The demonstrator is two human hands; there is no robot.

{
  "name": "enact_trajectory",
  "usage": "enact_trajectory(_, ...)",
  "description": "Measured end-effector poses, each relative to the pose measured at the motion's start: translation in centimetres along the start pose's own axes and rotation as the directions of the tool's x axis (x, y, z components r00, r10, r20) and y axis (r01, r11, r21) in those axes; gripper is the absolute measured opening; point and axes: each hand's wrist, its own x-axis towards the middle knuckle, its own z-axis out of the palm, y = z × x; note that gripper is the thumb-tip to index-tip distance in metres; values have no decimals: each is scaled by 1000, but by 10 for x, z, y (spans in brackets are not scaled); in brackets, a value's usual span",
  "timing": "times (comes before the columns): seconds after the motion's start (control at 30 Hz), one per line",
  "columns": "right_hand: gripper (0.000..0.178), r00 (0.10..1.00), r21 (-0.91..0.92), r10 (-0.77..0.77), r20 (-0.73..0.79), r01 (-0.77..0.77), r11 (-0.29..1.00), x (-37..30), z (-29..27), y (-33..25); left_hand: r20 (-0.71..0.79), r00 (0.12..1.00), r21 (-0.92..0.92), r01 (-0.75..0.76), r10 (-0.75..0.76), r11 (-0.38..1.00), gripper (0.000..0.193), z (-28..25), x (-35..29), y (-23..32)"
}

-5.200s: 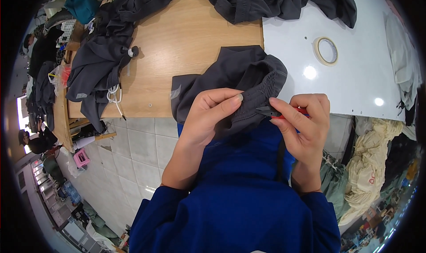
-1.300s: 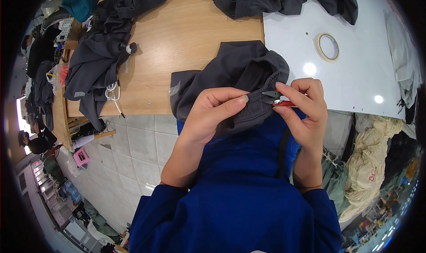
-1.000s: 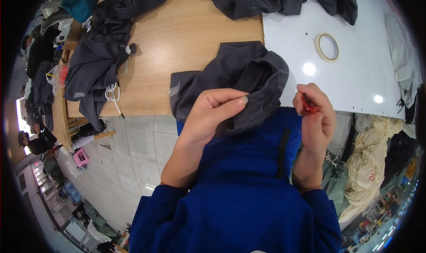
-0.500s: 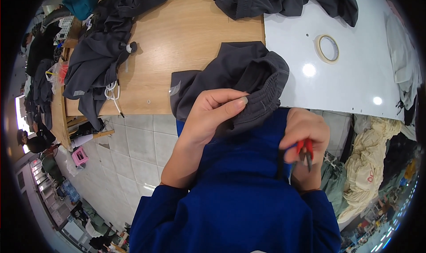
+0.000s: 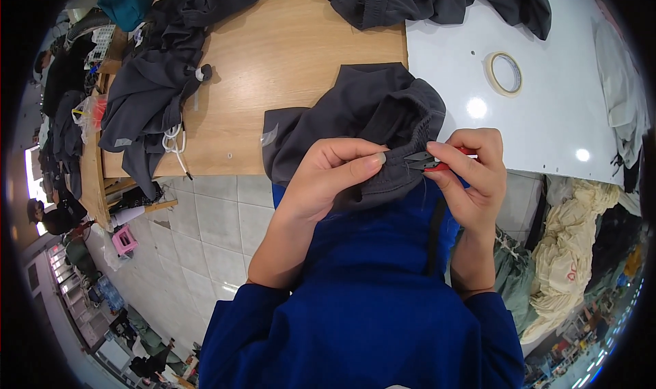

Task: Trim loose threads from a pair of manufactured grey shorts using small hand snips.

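Note:
A dark grey garment [image 5: 321, 119] with a gathered elastic waistband hangs over the front edge of the table. My left hand [image 5: 335, 177] pinches the waistband between thumb and forefinger. In my right hand [image 5: 475, 177] is a pair of red-handled thread snips [image 5: 425, 161], held with the dark blades pointing left. The blade tips are at the waistband, just right of my left fingertips. Loose threads dangle below the band. Whether the blades are closed on a thread is too small to tell.
More dark grey garments lie at the left [image 5: 147, 102] and far side [image 5: 424, 3] of the wooden table [image 5: 294, 40]. A roll of tape [image 5: 504, 74] rests on the white board [image 5: 540, 129]. Cream cloth [image 5: 570, 245] is heaped at the right; a pink stool [image 5: 124, 240] stands on the floor.
My right hand has come up from beside my body to the waistband, and the snips have swung from pointing down to pointing left. My left hand keeps its pinch.

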Motion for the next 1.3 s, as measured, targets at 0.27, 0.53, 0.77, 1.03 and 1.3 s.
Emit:
enact_trajectory(0.27, 37, 1000, -21, -23, 14, 23, 999, 3, -5, 0, 9, 1000, 2, 9, -9, 1000, 20, 0, 1, 0)
enact_trajectory(0.53, 36, 999, -24, -43, 14, 44, 999, 4, -9, 3, 7, 1000, -11, 17, -17, 1000, 19, -1, 2, 0)
enact_trajectory(0.77, 35, 998, -15, -52, 37, 52, 999, 6, -6, 2, 1, 1000, 9, 25, -25, 1000, 19, -1, 2, -1)
enact_trajectory(1.03, 34, 998, -3, -45, 50, 46, 999, 7, -5, 1, 17, 999, -18, 38, -37, 999, 19, -4, 1, -1)
enact_trajectory(1.3, 34, 1000, 41, -27, -4, 27, 999, 2, -3, 7, 61, 998, -105, 34, -27, 994, 20, -7, 3, 0)
